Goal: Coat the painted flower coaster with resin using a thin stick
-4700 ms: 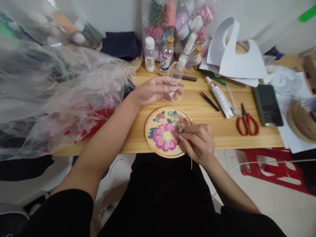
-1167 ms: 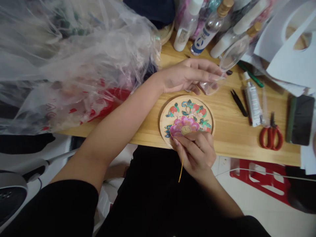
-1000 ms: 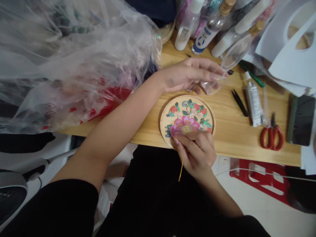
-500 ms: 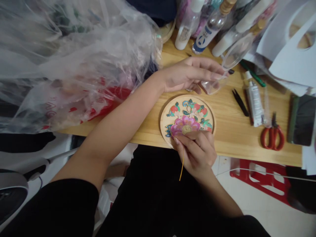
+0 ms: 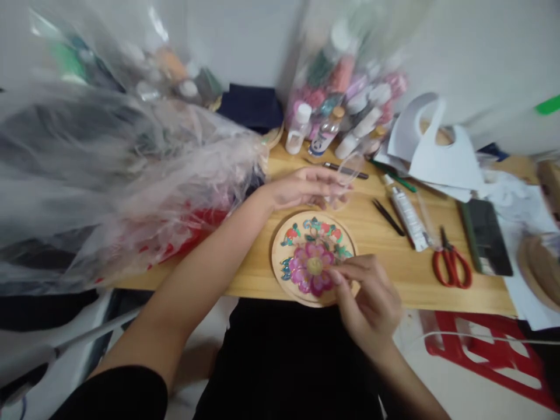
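Observation:
A round wooden disc (image 5: pixel 280 259) painted with a pink flower (image 5: pixel 311 269) and green leaves lies at the front edge of the wooden table (image 5: pixel 394 262). My right hand (image 5: pixel 367 297) rests at the disc's lower right edge, fingers pinched together near the flower; what they hold is blurred. My left hand (image 5: pixel 306 188) lies beyond the disc, with its fingers closed on a clear plastic cup (image 5: pixel 345 181) tilted to the right.
Large clear plastic bags (image 5: pixel 109 175) fill the left side. At the back stand small bottles (image 5: pixel 324 131) and a bag of coloured jars. To the right lie tweezers (image 5: pixel 387 217), a glue tube (image 5: pixel 408 213), red scissors (image 5: pixel 450 262), a dark phone (image 5: pixel 487 245) and white paper cut-outs (image 5: pixel 437 157). A red stool (image 5: pixel 490 356) sits below.
The view has pulled back and tilted up, with blur. My right hand has shifted from the disc's lower edge to its lower right, and the yellow stick no longer shows. The left hand still holds the cup.

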